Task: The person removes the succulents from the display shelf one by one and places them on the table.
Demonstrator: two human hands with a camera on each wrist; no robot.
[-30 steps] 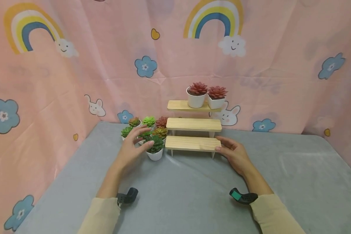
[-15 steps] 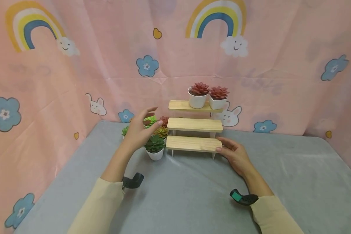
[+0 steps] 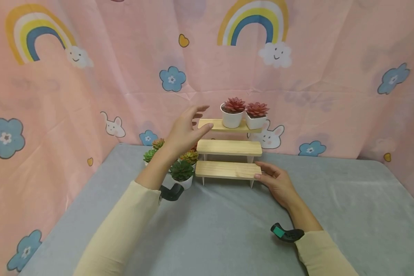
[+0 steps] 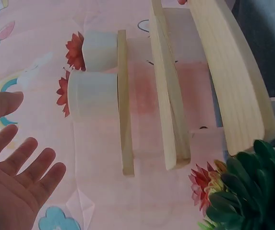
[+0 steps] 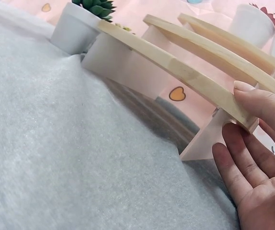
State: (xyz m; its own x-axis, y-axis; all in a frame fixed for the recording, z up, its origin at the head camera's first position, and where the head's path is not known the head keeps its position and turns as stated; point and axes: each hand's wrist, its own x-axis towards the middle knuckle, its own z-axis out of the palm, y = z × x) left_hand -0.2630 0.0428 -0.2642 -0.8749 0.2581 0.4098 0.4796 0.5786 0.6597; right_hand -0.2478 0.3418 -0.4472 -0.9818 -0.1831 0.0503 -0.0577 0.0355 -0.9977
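Observation:
A three-tier shelf stand (image 3: 224, 169) with pale wooden planks stands on the table. My right hand (image 3: 278, 186) grips the right end of its lowest plank, the thumb on the wood and fingers underneath in the right wrist view. My left hand (image 3: 184, 132) is raised by the left end of the top plank (image 3: 214, 124), holding nothing, its thumb and fingers spread apart. On that plank sit two red succulents, one in a round white pot (image 3: 232, 119), the other in a square white pot (image 3: 256, 122). The left wrist view shows both pots beyond my left fingertips (image 4: 58, 171).
Left of the stand cluster several potted succulents, among them a dark green one (image 3: 181, 170) in front and a light green one (image 3: 149, 155); my left forearm partly hides them. A grey cloth (image 3: 220, 230) covers the table. A pink printed curtain (image 3: 131, 69) hangs close behind.
My left hand has risen from over the potted succulents, moving right and away from me to the top plank, empty throughout. My right hand keeps its grip on the lowest plank.

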